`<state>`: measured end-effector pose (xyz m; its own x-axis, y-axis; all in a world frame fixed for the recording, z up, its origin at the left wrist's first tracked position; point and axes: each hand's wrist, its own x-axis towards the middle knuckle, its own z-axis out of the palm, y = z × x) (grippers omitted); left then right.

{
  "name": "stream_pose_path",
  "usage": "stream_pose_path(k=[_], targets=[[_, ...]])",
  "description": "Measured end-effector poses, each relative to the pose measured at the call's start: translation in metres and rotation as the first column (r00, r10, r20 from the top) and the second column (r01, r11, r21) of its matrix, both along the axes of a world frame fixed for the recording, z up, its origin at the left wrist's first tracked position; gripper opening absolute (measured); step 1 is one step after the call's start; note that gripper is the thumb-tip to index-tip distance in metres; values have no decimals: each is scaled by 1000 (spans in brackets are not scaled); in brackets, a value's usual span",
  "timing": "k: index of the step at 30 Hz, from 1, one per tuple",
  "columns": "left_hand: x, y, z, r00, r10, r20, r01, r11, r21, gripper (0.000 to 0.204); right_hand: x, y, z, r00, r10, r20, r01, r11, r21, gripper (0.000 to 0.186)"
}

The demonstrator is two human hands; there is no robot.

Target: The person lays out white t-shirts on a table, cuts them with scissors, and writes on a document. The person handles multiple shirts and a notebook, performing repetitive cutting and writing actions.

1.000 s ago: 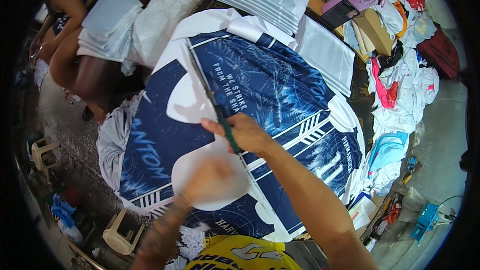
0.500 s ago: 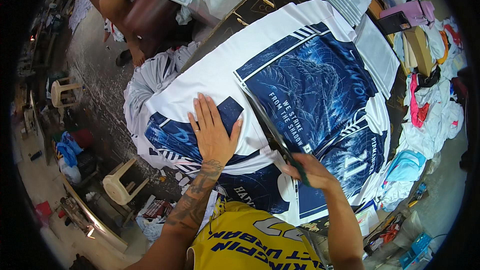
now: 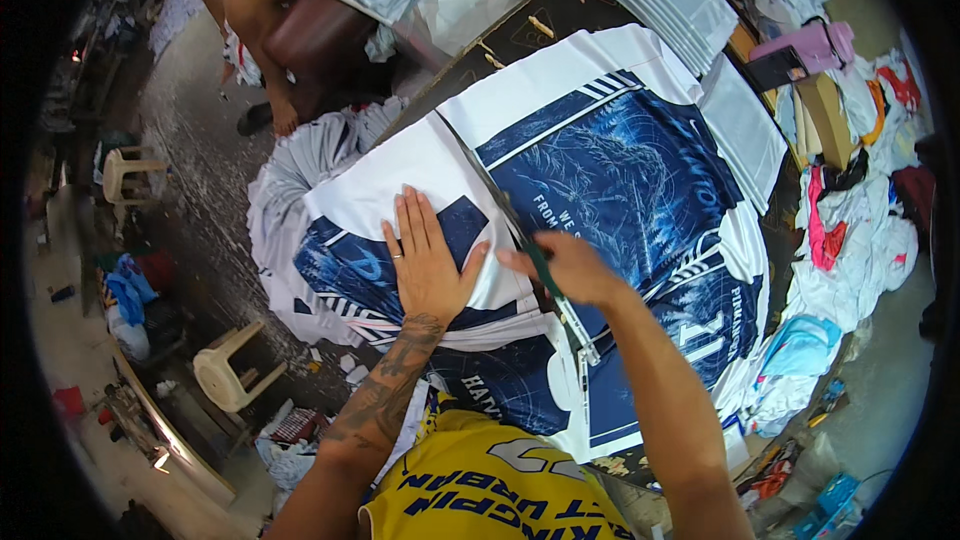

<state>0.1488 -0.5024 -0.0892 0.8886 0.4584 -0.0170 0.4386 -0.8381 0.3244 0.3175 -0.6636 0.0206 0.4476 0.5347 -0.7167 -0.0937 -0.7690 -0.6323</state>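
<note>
My left hand (image 3: 432, 265) lies flat with fingers spread on a white and navy printed fabric panel (image 3: 335, 202), pressing it to the table. My right hand (image 3: 575, 268) is closed around the green handle of long-bladed shears (image 3: 490, 188). Their dark, narrow blade points up and left along a cut line between the panel and the larger navy printed jersey piece (image 3: 605, 160). How far the blades stand apart is hard to tell. Nearer my body lies another navy piece with white lettering (image 3: 500, 380); a numbered navy piece (image 3: 705, 320) is at right.
Folded pale fabric stacks (image 3: 665, 5) lie at the table's far right. Grey-white cloth (image 3: 290, 160) bunches over its left side. White plastic stools (image 3: 235, 365) stand on the floor at left. Another person's legs (image 3: 262, 25) are at upper left; cloth scraps (image 3: 850, 250) heap at right.
My right hand and the shears have moved up and left. The cut now runs to the white fabric's far edge, dividing it. My left hand stays flat in nearly the same place.
</note>
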Motion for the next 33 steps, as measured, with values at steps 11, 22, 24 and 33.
stream_pose_path(k=[11, 22, 24, 33], targets=[[-19, -45, 119, 998, 45, 44, -19, 883, -468, 32, -219, -275, 20, 379, -812, 444, 870, 476, 129, 60], [-133, -196, 42, 382, -924, -8, 872, 363, -329, 34, -442, -453, -31, 216, -584, 782, 976, 139, -166, 42], [-156, -177, 37, 662, -730, 172, 746, 618, -249, 26, -434, -431, -26, 31, -489, 872, 972, 217, 87, 61], [-114, -235, 236, 595, -697, 400, 759, 323, -566, 41, -240, -382, 83, 439, -504, 744, 14, 831, 555, 33]])
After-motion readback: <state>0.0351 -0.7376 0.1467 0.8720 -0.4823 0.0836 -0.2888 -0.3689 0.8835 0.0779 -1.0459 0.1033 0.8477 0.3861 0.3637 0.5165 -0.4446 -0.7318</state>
